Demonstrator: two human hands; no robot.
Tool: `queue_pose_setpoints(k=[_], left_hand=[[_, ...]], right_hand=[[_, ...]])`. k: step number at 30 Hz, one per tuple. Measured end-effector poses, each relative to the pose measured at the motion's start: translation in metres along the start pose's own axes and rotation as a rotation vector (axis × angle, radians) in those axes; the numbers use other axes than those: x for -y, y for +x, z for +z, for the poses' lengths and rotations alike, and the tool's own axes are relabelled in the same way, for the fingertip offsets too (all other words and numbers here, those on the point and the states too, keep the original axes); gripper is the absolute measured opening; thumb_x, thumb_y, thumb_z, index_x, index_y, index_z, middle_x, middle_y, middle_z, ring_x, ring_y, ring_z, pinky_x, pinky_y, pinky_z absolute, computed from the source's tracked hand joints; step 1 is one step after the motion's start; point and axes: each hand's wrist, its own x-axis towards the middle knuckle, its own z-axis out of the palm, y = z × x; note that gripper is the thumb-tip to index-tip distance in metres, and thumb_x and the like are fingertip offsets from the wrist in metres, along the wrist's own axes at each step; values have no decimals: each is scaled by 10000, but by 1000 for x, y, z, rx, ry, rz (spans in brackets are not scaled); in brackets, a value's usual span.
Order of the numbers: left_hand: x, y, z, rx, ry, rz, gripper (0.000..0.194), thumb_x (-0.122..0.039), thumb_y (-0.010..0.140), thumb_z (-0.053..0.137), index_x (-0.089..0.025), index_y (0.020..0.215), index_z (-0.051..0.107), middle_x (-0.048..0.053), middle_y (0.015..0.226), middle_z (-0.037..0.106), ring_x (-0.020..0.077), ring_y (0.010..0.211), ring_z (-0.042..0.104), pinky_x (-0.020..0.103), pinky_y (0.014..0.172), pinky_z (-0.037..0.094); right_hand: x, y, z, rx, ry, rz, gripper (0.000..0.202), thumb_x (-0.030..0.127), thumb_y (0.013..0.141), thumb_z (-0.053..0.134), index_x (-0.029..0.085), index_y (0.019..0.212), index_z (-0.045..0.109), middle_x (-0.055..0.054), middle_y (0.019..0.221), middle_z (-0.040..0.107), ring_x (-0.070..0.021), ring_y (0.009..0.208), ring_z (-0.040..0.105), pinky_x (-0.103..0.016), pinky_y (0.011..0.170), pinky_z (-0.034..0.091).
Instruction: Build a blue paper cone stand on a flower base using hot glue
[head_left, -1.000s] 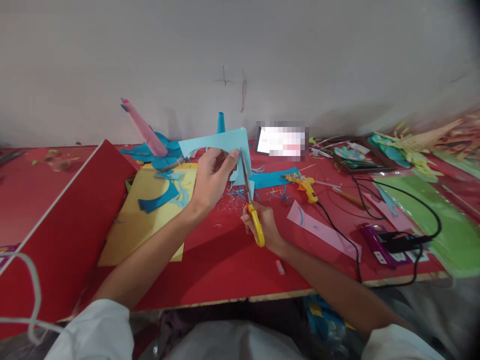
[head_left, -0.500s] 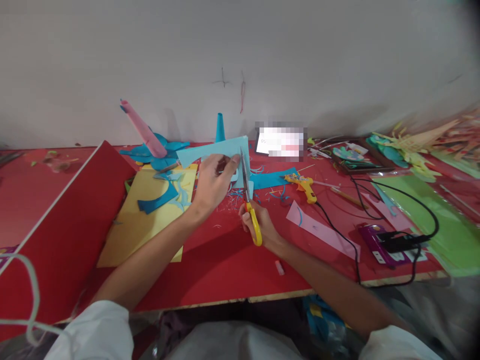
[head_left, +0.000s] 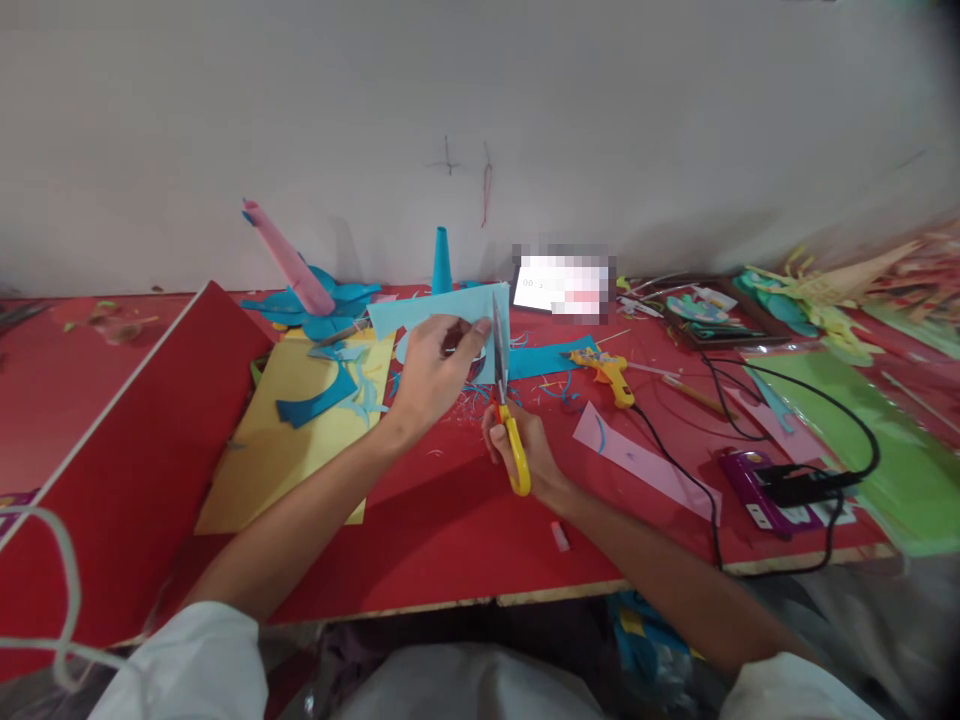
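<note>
My left hand [head_left: 431,372] pinches a light blue sheet of paper [head_left: 420,308] and holds it up above the red table [head_left: 435,520]. My right hand [head_left: 525,452] grips yellow-handled scissors [head_left: 507,412], blades pointing away from me and set into the paper's right edge. Thin blue shavings [head_left: 469,398] lie scattered under both hands.
A yellow sheet [head_left: 289,440] with blue offcuts lies to the left beside a raised red board [head_left: 127,450]. A yellow glue gun [head_left: 609,370] with a black cord, a pink strip [head_left: 645,460], a purple box [head_left: 757,492] and green paper [head_left: 877,440] lie to the right. A pink roll [head_left: 289,258] and blue cone [head_left: 442,260] stand near the wall.
The blue sheet has turned in my left hand, its right edge now lower and nearer the blades. The scissors have shifted slightly right and further into the paper.
</note>
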Motion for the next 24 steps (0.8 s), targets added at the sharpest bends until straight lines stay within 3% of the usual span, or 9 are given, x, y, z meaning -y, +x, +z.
queue_pose_setpoints(k=[14,24], left_hand=[[4,0,-2,26,-1,-10,468,-409,971,640,-198,583,485,-21,544,476,115,555,413,313,558,336],[2,-3,3,83,-8,-59,522,-506,963,622,-204,559,490,-19,512,463,119,524,418,315,546,336]], right_hand=[[-6,-1,2,-39,-2,36,614,856,879,523,247,803,501,61,497,501,-113,393,485,-241,427,365],[-17,4,5,-41,78,-4,647,880,867,491,234,853,522,56,601,501,-99,468,459,-234,448,365]])
